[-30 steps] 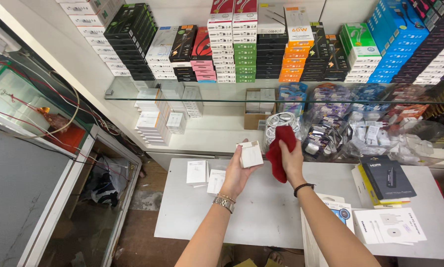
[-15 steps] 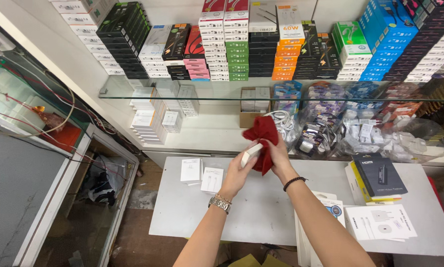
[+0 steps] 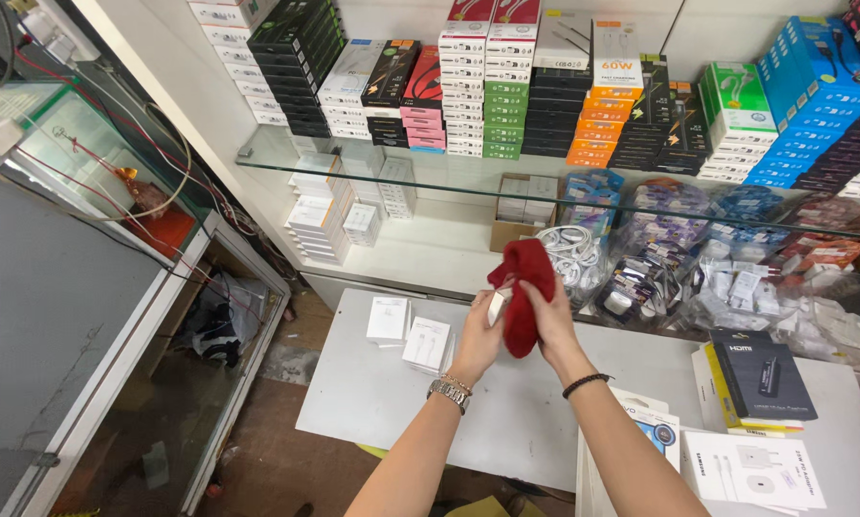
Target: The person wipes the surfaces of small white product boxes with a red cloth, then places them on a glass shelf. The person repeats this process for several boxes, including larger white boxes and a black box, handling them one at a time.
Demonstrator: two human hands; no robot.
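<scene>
My left hand (image 3: 476, 343) grips a small white box (image 3: 496, 306) held on edge above the grey table (image 3: 391, 402). My right hand (image 3: 545, 316) holds a red cloth (image 3: 524, 278) pressed against the box; the cloth hides most of the box. A metal watch sits on my left wrist and a dark band on my right wrist. Two small white boxes (image 3: 411, 330) lie on the table just left of my hands.
Behind the table a glass shelf (image 3: 372, 168) carries stacks of coloured boxes (image 3: 506, 86); bagged cables (image 3: 640, 258) lie beneath it. A black box (image 3: 760, 373) and white boxes (image 3: 750, 469) sit at the right. A glass cabinet (image 3: 85, 287) stands at the left.
The white box has turned from facing me to edge-on. The red cloth went from hanging below my right hand to bunched over the box, and both hands have dropped slightly in view.
</scene>
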